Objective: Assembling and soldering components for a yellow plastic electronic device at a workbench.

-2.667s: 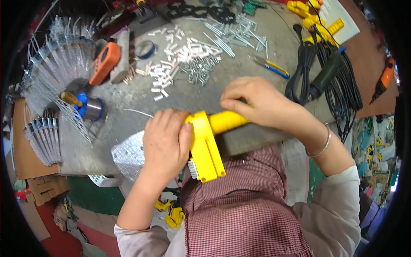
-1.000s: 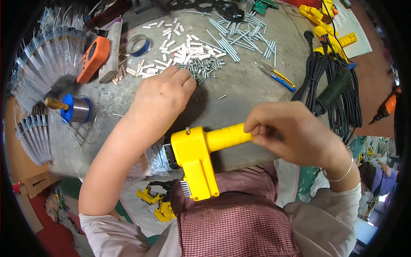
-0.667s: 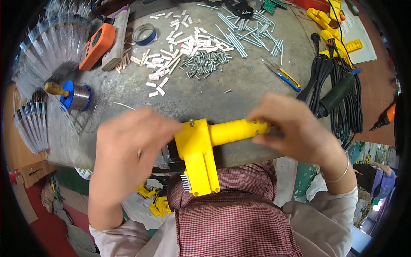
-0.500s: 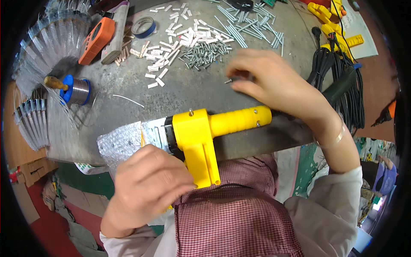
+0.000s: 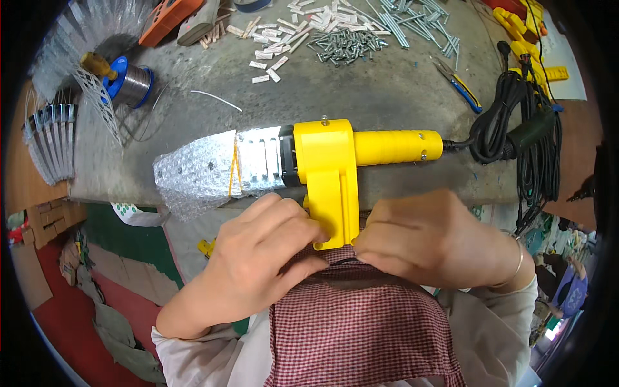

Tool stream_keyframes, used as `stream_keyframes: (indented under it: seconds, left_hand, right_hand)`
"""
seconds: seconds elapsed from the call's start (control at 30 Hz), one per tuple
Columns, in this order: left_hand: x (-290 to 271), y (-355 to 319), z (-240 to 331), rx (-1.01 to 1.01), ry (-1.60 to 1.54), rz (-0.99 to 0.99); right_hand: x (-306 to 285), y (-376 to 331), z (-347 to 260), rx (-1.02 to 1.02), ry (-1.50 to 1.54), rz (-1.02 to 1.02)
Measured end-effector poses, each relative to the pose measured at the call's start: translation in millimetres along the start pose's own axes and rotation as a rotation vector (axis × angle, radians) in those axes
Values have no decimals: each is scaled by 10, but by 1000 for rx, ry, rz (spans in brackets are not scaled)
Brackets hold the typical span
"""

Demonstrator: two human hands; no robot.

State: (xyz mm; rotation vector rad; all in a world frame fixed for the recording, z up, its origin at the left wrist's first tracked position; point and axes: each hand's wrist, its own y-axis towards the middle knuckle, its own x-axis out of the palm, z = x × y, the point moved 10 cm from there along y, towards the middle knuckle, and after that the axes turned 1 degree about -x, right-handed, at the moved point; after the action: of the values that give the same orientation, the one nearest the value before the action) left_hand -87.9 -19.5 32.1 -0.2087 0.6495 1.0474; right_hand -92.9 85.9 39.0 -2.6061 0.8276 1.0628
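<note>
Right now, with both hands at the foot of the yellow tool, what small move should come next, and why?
Probably steady the yellow tool with the left hand while the right hand keeps working at its lower end. Both hands meet at that end near the body, over the checked apron, and the tool's bubble-wrapped plate juts past the table edge, so it could tip.

Grey workbench [image 5: 361,97] carries yellow tool [image 5: 335,161], solder spool [image 5: 132,84], screws [image 5: 345,46], probably cable [image 5: 522,129].
</note>
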Motion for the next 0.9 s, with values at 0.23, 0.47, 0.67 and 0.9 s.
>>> stream_keyframes:
  seconds: [0.23,0.47,0.67,0.9]
  left_hand:
    - [-261,368,7,61,297,210]
    - [-64,503,-185,42,216,108]
    - [-46,618,-211,-13,171,75]
    - [-101,534,-169,24,199,148]
  right_hand:
    - [160,-24,-76,-74,-124,41]
    - [-905,-141,695,245,-114,442]
    - [-1292,62,1625,485,-451,490]
    - [-1233,346,1766,473,-730,393]
